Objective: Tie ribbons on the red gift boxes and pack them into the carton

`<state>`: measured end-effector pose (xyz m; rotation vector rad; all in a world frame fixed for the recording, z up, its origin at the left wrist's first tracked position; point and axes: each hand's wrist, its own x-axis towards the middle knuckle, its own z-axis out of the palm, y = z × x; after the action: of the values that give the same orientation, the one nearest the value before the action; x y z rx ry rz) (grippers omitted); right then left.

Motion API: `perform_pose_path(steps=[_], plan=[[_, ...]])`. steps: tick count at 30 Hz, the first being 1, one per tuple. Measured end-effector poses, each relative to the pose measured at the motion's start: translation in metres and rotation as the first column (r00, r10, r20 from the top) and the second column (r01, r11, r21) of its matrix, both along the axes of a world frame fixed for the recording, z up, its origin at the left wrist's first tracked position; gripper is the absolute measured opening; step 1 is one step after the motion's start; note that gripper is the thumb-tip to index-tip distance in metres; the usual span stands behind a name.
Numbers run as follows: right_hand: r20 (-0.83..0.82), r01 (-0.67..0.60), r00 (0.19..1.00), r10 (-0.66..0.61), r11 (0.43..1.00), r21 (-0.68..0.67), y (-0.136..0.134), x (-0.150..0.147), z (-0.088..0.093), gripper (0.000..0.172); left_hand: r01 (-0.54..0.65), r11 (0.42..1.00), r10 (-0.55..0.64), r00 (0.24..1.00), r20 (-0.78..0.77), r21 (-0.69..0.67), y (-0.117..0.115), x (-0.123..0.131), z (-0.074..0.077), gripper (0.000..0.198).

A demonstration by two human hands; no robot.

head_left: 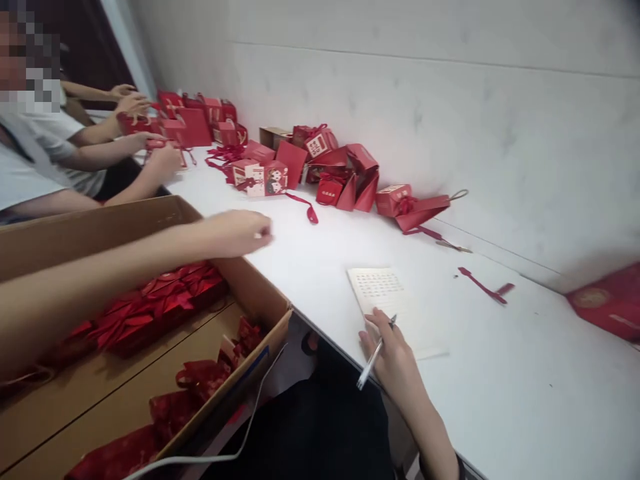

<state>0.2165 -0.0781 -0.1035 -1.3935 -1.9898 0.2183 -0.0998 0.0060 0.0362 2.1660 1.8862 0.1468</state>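
My right hand (393, 353) is closed around a white pen (370, 363), which slants between its fingers. The hand rests on the lower left part of an open notebook (383, 283) with rows of writing on its page. My left hand (243, 230) hangs above the table edge, just past the corner of a cardboard box (255, 277); its forearm crosses over that box. The fingers are curled towards the thumb, slightly blurred, and nothing shows in them. Inside the box lie red gift boxes with shiny ribbons (170, 293) and several red packages (200, 380).
Red gift boxes (270, 177) and folded bags (363, 177) stand along the wall on the white table (525, 380). Loose red ribbon (485, 287) lies at right. Co-workers' hands (165, 160) handle red boxes at left. A white cable (250, 427) hangs beside the cardboard box.
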Motion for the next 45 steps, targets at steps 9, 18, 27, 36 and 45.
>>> perform_pose_path(steps=[9,18,27,36,45], plan=[[-0.521,0.072,0.835,-0.178,0.973,-0.218,0.058,0.043,0.047,0.04,0.462,0.872,-0.478,0.874,0.085,0.163,0.092,0.18,-0.093,0.038],[-0.666,0.037,0.701,-0.253,0.946,-0.321,0.085,0.037,0.03,0.03,0.566,0.814,-0.538,0.819,0.199,-0.129,0.111,0.165,-0.098,0.055],[-0.603,0.064,0.719,-0.345,0.897,-0.437,0.074,0.019,0.021,0.033,0.612,0.749,-0.563,0.79,0.243,-0.254,0.107,0.161,-0.091,0.057],[-0.482,0.134,0.81,-0.333,0.907,-0.4,0.065,0.02,0.023,0.033,0.592,0.759,-0.543,0.805,0.238,-0.273,0.107,0.16,-0.091,0.056],[-0.465,0.135,0.808,-0.363,0.881,-0.454,0.064,0.02,0.025,0.032,0.598,0.752,-0.546,0.801,0.245,-0.278,0.105,0.162,-0.089,0.052]])
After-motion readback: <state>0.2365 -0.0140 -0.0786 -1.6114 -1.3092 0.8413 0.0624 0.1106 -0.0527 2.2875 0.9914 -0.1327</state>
